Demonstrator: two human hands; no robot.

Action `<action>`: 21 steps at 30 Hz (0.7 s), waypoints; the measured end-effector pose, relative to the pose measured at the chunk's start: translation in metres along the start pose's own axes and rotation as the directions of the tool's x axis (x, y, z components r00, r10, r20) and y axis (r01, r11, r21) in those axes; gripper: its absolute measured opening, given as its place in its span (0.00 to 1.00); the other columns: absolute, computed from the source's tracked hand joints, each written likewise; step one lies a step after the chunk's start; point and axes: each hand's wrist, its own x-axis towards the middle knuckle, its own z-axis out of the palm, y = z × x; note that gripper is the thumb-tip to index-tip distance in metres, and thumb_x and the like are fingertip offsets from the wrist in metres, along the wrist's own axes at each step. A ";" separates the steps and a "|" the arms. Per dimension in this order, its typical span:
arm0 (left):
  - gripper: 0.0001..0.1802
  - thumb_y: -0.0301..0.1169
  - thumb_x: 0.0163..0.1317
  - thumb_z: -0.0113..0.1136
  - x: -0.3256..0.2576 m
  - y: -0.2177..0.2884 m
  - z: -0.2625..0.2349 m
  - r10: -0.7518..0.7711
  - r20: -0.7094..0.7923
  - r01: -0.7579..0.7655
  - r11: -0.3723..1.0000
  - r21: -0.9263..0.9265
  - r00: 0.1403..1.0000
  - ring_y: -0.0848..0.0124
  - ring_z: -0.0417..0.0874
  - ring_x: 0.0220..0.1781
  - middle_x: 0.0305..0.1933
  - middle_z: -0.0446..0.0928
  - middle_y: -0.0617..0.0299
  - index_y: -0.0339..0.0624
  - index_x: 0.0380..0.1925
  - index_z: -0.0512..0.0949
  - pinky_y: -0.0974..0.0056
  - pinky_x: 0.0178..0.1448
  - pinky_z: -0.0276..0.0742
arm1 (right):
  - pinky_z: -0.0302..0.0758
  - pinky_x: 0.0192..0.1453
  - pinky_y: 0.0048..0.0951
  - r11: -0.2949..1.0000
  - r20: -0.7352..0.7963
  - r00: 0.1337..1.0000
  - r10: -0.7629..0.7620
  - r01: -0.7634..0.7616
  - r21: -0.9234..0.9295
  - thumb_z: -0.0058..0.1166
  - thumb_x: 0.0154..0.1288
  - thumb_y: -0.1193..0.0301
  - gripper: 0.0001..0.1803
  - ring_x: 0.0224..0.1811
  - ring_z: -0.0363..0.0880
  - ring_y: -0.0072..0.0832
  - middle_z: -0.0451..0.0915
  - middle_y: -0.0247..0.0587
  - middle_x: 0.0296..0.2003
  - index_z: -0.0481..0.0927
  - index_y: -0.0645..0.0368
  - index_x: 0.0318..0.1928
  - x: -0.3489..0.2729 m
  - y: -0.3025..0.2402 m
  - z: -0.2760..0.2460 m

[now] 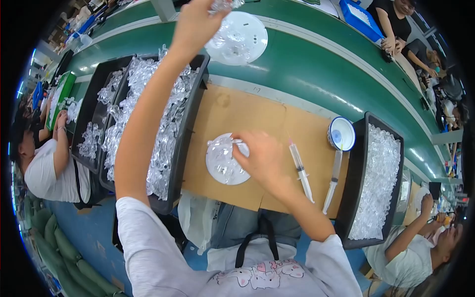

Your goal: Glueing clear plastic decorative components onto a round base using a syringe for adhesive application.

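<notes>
My left hand [194, 25] reaches far forward over the white round plate [257, 35] on the green belt, its fingers closed on a clear plastic piece [226, 4] partly cut off by the upper edge. Clear pieces lie on that plate too. Nearer to me, my right hand [262, 156] is closed in a pinch at the rim of a white disc [230, 177]. A clear piece [238, 141] shows at its fingertips, though its exact shape is hard to make out. More clear pieces rest on the disc. Two syringes, one with a pink needle [299, 166] and one with a yellowish tip [335, 175], lie to the right.
Brown cardboard [217, 106] covers my work surface. Left of it stands a black bin [190, 116] heaped with clear plastic parts; on the right, another black bin [354, 198] holds smaller clear pieces. A blue-rimmed white cup [341, 133] sits beside it. Co-workers sit on both sides and across.
</notes>
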 end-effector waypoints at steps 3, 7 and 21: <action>0.11 0.28 0.60 0.62 -0.029 0.031 -0.076 -0.050 0.090 0.060 0.992 -0.110 0.995 0.72 0.82 0.41 0.36 0.83 0.57 0.35 0.40 0.80 0.67 0.47 0.76 | 0.76 0.36 0.40 0.999 0.108 0.994 -0.027 0.030 -0.028 0.62 0.54 0.66 0.08 0.36 0.81 0.37 0.84 0.37 0.32 0.83 0.50 0.37 0.014 -0.009 -0.006; 0.10 0.19 0.56 0.60 -0.086 0.086 -0.123 -0.056 0.078 0.062 0.995 -0.080 0.995 0.69 0.86 0.42 0.39 0.85 0.56 0.36 0.39 0.81 0.68 0.46 0.78 | 0.77 0.39 0.38 0.998 0.341 0.940 -0.014 0.033 -0.051 0.62 0.54 0.66 0.11 0.36 0.83 0.39 0.85 0.39 0.33 0.84 0.52 0.39 0.039 0.004 -0.013; 0.15 0.17 0.57 0.59 -0.207 0.109 -0.117 -0.309 0.434 0.370 0.927 -0.061 0.846 0.57 0.86 0.42 0.41 0.84 0.52 0.38 0.46 0.78 0.64 0.44 0.79 | 0.77 0.39 0.32 0.969 0.197 0.972 0.126 -0.078 -0.232 0.65 0.52 0.57 0.17 0.34 0.84 0.31 0.86 0.35 0.32 0.85 0.49 0.41 0.194 0.108 -0.026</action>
